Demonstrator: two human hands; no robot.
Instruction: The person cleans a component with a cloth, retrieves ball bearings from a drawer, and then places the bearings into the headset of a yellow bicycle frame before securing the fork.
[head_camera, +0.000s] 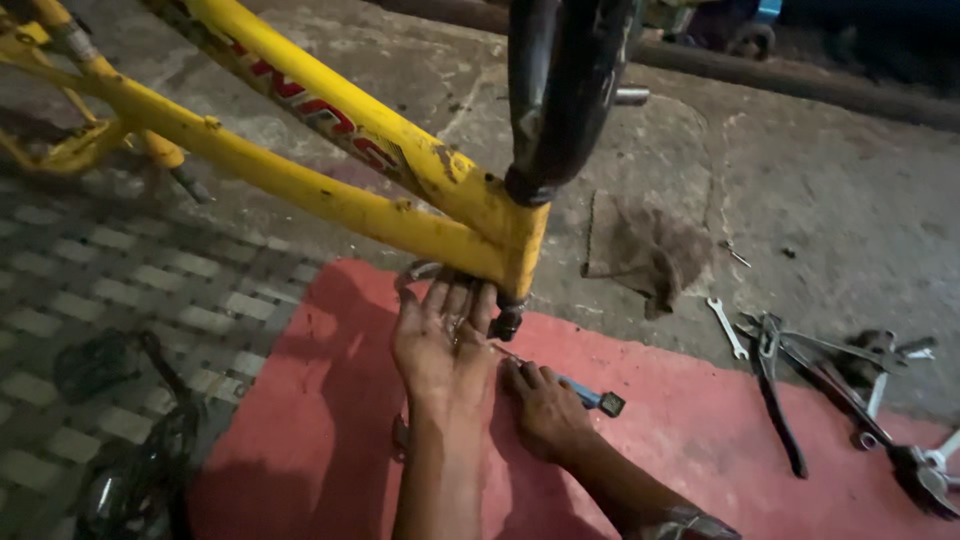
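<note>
A yellow bicycle frame (330, 195) hangs upside down over a red mat (700, 440). Its head tube (520, 240) points down, with a black fork (560, 90) rising from it. My left hand (440, 345) is palm up, fingers spread, just below the head tube's lower end, with small greasy bits on the palm. My right hand (545, 410) rests on the mat and grips a thin tool with a blue handle (590, 395), its tip pointing toward the head tube.
Spanners and pliers (800, 365) lie in a pile at the right edge of the mat. A dirty rag (650, 250) lies on the concrete behind. Pedals and dark parts (120, 420) sit on tiled ground at the left.
</note>
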